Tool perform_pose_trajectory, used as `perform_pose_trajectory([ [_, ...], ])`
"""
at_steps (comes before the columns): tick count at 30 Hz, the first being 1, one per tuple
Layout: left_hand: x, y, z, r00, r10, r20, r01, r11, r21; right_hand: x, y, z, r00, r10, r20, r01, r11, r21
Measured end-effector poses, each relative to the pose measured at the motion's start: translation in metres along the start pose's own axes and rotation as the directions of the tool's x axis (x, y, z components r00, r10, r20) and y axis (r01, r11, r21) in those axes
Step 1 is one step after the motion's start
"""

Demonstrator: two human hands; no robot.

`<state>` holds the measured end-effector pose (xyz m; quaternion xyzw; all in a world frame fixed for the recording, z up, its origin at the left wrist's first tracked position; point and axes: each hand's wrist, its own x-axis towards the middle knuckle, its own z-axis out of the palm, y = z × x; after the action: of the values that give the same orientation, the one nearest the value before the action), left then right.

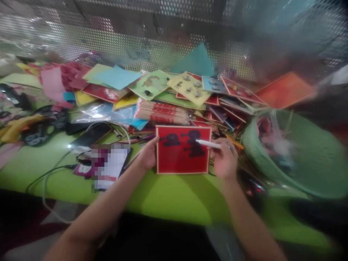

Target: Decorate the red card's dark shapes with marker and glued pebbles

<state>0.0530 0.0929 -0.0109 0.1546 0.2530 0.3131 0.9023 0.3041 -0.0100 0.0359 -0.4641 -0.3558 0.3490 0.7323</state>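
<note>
My left hand [149,154] is closed on the left edge of a red card [176,161] with a pale border, which stands tilted up facing me. Several dark shapes [171,139], each with a round body and a projecting end, show on its upper part. Between the fingers of my right hand [225,159] is a white pen [210,144]. Its tip lies over the dark shapes at the card's upper right; whether it touches them I cannot tell. This hand is beside the card's right edge.
Behind the card lie a bundle of wooden sticks [163,111] in red-printed wrapping and heaped coloured cards [190,88]. A green basin [307,145] holding scraps stands at the right. Phones, cables and scissors [43,132] are on the left of the green tabletop [168,197].
</note>
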Motion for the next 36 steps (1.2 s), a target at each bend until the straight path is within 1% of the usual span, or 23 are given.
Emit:
perform_pose_trajectory([
  [3,-0.005,-0.003,-0.004,1.000,-0.028,-0.009,0.028,0.999,-0.039,-0.002,0.005,-0.003,0.997,0.058,-0.041,-0.059,0.998,-0.025],
  [5,-0.008,-0.005,-0.007,0.997,-0.074,-0.027,0.073,0.995,-0.066,-0.002,0.008,-0.005,0.994,0.081,-0.068,-0.084,0.996,-0.038],
  [11,-0.011,-0.005,-0.020,0.985,-0.140,-0.106,0.122,0.980,-0.158,0.000,0.013,-0.009,0.984,0.148,-0.098,-0.155,0.986,-0.066],
  [13,-0.010,-0.003,-0.021,0.983,-0.149,-0.109,0.131,0.978,-0.160,0.001,0.015,-0.011,0.982,0.154,-0.108,-0.162,0.984,-0.074],
  [16,-0.007,-0.001,-0.019,0.988,-0.132,-0.076,0.121,0.983,-0.139,0.002,0.017,-0.012,0.982,0.150,-0.112,-0.163,0.980,-0.115],
  [18,-0.005,-0.002,-0.014,0.992,-0.116,-0.051,0.109,0.987,-0.122,0.000,0.015,-0.012,0.986,0.121,-0.116,-0.137,0.981,-0.138],
  [21,0.000,-0.009,-0.002,0.996,-0.078,-0.040,0.075,0.994,-0.082,-0.001,0.008,-0.009,0.994,0.020,-0.107,-0.036,0.988,-0.151],
  [23,0.003,-0.016,0.008,0.995,-0.091,-0.031,0.090,0.995,-0.038,-0.002,0.002,-0.007,0.990,-0.085,-0.111,0.068,0.986,-0.152],
  [25,0.005,-0.023,0.015,0.992,-0.125,-0.003,0.125,0.992,0.012,-0.002,-0.004,-0.004,0.980,-0.159,-0.116,0.139,0.977,-0.162],
  [29,0.005,-0.028,0.020,0.991,-0.094,0.090,0.091,0.995,0.039,-0.012,-0.005,0.002,0.973,-0.207,-0.106,0.183,0.963,-0.196],
  [32,0.003,-0.027,0.020,0.995,-0.056,0.085,0.049,0.996,0.078,-0.035,0.001,0.010,0.971,-0.212,-0.107,0.189,0.963,-0.194],
  [36,0.003,-0.027,0.019,0.997,-0.039,0.062,0.033,0.995,0.089,-0.066,0.010,0.020,0.976,-0.196,-0.090,0.168,0.952,-0.258],
])
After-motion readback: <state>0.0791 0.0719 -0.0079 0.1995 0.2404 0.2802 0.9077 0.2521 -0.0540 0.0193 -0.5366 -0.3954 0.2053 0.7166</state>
